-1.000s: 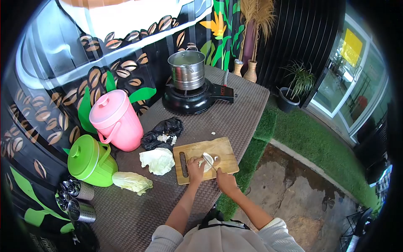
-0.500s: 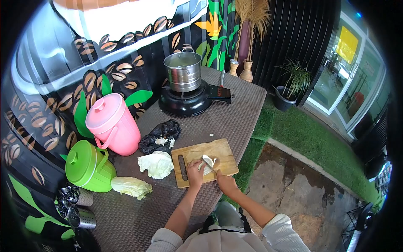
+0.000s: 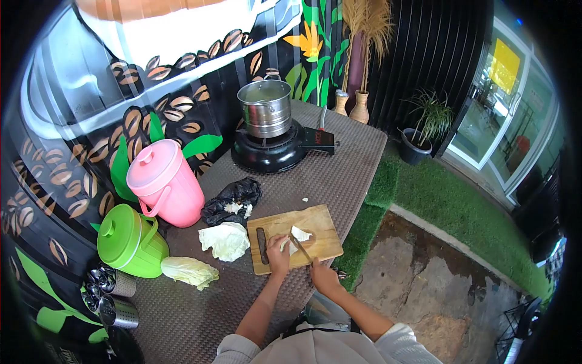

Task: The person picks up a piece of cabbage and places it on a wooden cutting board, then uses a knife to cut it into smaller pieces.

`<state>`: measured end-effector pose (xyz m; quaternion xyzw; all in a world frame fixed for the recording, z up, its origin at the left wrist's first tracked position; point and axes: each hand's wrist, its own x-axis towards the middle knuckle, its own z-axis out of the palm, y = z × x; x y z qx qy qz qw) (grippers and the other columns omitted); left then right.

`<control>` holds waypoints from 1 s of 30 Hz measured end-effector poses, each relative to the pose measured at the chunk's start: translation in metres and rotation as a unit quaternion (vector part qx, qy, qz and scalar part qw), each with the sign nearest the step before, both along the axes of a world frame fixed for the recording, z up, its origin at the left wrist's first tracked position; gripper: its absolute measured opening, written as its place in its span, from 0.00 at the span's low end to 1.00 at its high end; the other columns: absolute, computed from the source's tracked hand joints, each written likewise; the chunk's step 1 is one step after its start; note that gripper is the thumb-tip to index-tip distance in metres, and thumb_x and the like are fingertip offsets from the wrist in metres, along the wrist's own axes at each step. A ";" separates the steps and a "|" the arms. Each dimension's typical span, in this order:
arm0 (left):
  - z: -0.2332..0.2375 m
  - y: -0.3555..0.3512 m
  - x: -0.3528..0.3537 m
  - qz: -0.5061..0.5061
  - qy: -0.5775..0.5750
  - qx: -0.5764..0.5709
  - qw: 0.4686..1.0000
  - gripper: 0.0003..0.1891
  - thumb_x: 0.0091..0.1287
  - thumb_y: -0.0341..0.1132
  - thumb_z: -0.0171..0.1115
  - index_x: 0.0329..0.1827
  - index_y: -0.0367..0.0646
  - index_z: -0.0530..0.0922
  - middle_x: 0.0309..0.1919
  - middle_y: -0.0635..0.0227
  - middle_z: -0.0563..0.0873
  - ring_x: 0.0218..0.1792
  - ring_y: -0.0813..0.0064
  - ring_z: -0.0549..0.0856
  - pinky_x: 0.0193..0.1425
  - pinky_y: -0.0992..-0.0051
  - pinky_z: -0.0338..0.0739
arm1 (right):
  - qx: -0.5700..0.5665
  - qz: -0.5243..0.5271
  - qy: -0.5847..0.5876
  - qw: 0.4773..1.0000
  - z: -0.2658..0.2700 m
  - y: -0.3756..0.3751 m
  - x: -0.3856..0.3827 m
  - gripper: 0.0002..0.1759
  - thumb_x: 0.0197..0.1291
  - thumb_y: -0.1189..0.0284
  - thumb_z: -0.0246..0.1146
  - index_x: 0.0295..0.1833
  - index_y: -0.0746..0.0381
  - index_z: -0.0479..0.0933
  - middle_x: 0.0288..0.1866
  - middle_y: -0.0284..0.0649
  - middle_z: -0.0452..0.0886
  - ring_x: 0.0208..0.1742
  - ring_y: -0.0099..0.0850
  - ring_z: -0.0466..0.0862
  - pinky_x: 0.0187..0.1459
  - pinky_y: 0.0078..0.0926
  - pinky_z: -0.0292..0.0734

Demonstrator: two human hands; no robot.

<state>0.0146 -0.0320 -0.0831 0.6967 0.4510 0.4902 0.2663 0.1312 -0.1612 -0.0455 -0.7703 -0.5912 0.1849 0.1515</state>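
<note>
On the wooden cutting board [image 3: 324,221], my right hand [image 3: 325,278] grips a knife [image 3: 301,247], its blade angled toward my left hand. My left hand [image 3: 279,255] is closed, fingers bent, on a pale piece of cabbage [image 3: 293,247] beside the blade; the fingers partly hide it. Just beyond the blade lies a separate white cabbage piece [image 3: 301,233]. Left of the board rest a large pale cabbage leaf [image 3: 224,241] and a longer, yellowish-green piece of cabbage [image 3: 189,272].
A black plastic bag [image 3: 233,197] with white scraps sits behind the leaf. Farther back, a steel pot [image 3: 265,112] stands on a black stove [image 3: 270,155]. Pink [image 3: 173,188] and green [image 3: 136,249] lidded jugs line the left, near metal utensil holders [image 3: 118,312]. The table's edge [image 3: 357,209] runs along the right.
The white piece beyond the blade now lies apart from my hands. The knife and right hand have shifted slightly left and toward me; the left hand stays on the board.
</note>
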 end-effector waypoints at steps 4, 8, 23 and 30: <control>0.013 -0.004 -0.002 0.031 0.001 -0.008 0.999 0.12 0.56 0.24 0.64 0.44 0.41 0.84 0.44 0.63 0.81 0.49 0.61 0.77 0.52 0.64 0.70 | -0.007 0.010 0.108 0.994 0.001 -0.017 0.022 0.15 0.68 0.65 0.49 0.46 0.68 0.63 0.28 0.61 0.79 0.36 0.59 0.80 0.36 0.55 0.73; 0.032 -0.008 0.003 0.087 0.114 0.030 0.989 0.11 0.56 0.26 0.64 0.42 0.45 0.84 0.45 0.67 0.82 0.51 0.64 0.76 0.57 0.63 0.64 | 0.069 0.015 0.175 0.982 -0.001 -0.020 0.035 0.16 0.67 0.64 0.52 0.46 0.69 0.63 0.28 0.61 0.78 0.35 0.60 0.79 0.36 0.55 0.71; 0.042 0.011 0.008 -0.165 -0.218 -0.239 0.932 0.14 0.62 0.27 0.65 0.47 0.27 0.79 0.37 0.57 0.87 0.38 0.75 0.86 0.45 0.78 0.79 | 0.131 0.003 0.231 0.964 0.019 -0.013 0.023 0.16 0.66 0.65 0.55 0.41 0.70 0.65 0.28 0.62 0.76 0.36 0.61 0.77 0.34 0.50 0.69; 0.025 0.019 0.019 -0.186 -0.281 -0.307 0.890 0.13 0.60 0.22 0.64 0.47 0.26 0.79 0.38 0.55 0.86 0.37 0.73 0.86 0.46 0.79 0.80 | 0.137 -0.033 0.249 0.958 0.013 -0.026 0.033 0.15 0.66 0.66 0.55 0.43 0.70 0.67 0.27 0.61 0.76 0.34 0.59 0.78 0.33 0.47 0.71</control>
